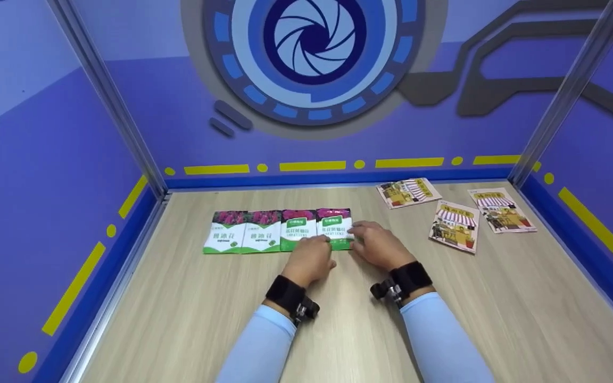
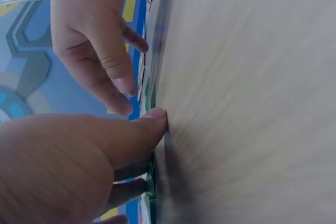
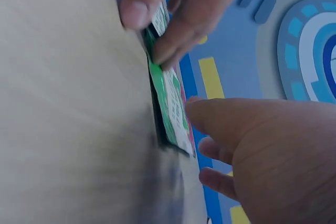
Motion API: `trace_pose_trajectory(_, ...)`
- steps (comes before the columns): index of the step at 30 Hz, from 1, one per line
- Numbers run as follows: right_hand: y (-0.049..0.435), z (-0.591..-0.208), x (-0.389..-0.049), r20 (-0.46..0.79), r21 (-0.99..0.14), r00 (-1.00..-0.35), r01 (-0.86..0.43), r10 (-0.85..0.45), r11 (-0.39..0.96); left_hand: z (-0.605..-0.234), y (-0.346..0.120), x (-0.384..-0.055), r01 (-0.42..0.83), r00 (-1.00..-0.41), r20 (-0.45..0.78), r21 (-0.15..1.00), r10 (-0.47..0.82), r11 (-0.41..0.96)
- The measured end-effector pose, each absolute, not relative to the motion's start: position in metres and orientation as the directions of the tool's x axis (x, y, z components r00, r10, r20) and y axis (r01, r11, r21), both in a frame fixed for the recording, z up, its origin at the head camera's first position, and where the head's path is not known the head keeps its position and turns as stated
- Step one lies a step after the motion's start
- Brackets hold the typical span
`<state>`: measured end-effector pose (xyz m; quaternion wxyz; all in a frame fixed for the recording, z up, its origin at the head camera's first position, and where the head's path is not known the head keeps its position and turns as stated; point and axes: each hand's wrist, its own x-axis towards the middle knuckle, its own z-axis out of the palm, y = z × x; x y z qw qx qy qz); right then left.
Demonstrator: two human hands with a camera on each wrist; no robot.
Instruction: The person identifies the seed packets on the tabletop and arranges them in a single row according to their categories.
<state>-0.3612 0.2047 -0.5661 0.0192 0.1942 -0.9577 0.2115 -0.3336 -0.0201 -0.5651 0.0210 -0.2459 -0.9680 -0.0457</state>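
Note:
Flower seed packets lie side by side in a row on the table. Two white packets with dark pink flowers, the far-left packet [image 1: 223, 234] and its neighbour [image 1: 262, 234], form the left half. To their right are a green-and-white packet [image 1: 297, 223] and a matching right-end packet [image 1: 334, 219]. My left hand [image 1: 309, 260] rests its fingertips on the lower edges where these last two meet; its thumb is down by the table. At the right-end packet's right side, my right hand [image 1: 383, 247] touches the edge with its fingers. In the right wrist view that packet [image 3: 173, 103] lies nearly flat.
Three illustrated packets with striped awnings lie at the back right: one near the wall [image 1: 408, 192], one in front [image 1: 454, 226], one farther right [image 1: 502, 210]. Purple printed panels [image 1: 141, 117] enclose the wooden table [image 1: 338, 330] at back and sides.

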Motion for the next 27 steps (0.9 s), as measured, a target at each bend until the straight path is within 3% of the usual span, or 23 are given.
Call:
trace_pose_trajectory(7, 0.239, -0.560, -0.391, 0.095, -0.376, -0.974, -0.226, -0.205, 0.899, -0.566, -0.018, -0.331, 0.475, -0.880, 0.063, 0.088, 0.471, 0.875)
trace_pose_trajectory(13, 0.265, -0.560, -0.407, -0.002, -0.350, -0.990, -0.132, -0.142, 0.927, -0.565, -0.016, -0.331, 0.470, -0.883, 0.049, 0.109, 0.468, 0.876)
trace_pose_trajectory(27, 0.273, -0.572, -0.409, -0.028, -0.326, -0.988, -0.132, -0.149, 0.936, -0.563, -0.015, -0.333, 0.474, -0.879, 0.094, 0.050, 0.468, 0.879)
